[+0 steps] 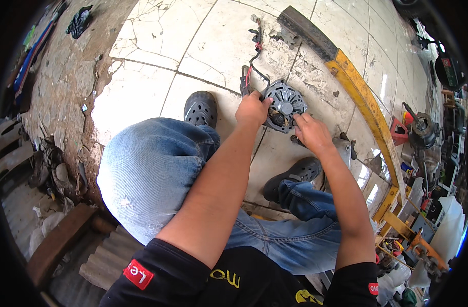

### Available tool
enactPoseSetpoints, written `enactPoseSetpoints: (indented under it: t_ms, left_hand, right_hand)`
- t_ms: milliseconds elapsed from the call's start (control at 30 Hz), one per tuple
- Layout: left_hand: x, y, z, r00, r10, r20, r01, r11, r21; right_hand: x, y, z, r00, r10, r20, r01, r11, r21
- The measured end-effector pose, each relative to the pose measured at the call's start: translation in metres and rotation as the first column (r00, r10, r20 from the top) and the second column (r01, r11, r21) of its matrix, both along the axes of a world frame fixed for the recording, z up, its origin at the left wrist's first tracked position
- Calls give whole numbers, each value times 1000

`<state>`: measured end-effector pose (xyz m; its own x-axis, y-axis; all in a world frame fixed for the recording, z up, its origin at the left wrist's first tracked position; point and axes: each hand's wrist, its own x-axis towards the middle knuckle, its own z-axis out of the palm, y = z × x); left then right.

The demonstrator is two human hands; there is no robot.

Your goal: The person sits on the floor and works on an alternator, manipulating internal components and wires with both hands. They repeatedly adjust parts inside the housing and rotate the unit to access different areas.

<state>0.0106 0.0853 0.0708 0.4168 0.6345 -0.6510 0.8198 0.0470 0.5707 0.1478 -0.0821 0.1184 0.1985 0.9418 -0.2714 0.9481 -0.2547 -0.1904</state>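
On the tiled floor between my feet sits a grey alternator (286, 97), its slotted round end facing up. My left hand (252, 108) is closed on its left edge, thumb over the rim. The fingers of my right hand (312, 132) are pinched together at its lower right edge; what lies between them is hidden. A black and red wire lead (258, 51) runs from beside the alternator toward a small connector further off. Just beyond my left hand is a dark, flat metal piece (244, 80), partly covered by that hand.
A curved yellow and black metal beam (364, 92) arcs along the right. Grey clogs (200, 108) are on my feet. A grey metal part (342, 148) lies right of my right hand. Tools and machine parts (423, 128) crowd the far right; broken ground (60, 71) borders the tiles at left.
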Motion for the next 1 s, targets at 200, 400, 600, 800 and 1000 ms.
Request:
enactPoseSetpoints:
  t_ms: [200,400,600,800,1000]
  left_hand:
    - [-1,0,-2,1000,0,-2,0,1000,-11]
    - [0,0,-3,1000,-2,8,2,1000,-5]
    - [0,0,-1,1000,1,-4,-2,1000,-23]
    - [0,0,-1,1000,0,-4,0,1000,-17]
    - [0,2,1,1000,-10,-7,10,1000,-16]
  right_hand:
    - [3,-1,-6,999,36,32,-36,999,14]
    - [1,-5,-9,995,59,77,-65,995,76]
    - [2,-10,-11,998,48,37,-52,993,108]
    - [5,-7,-10,998,55,32,-57,996,74]
    - [1,-4,-9,999,33,18,-34,997,62]
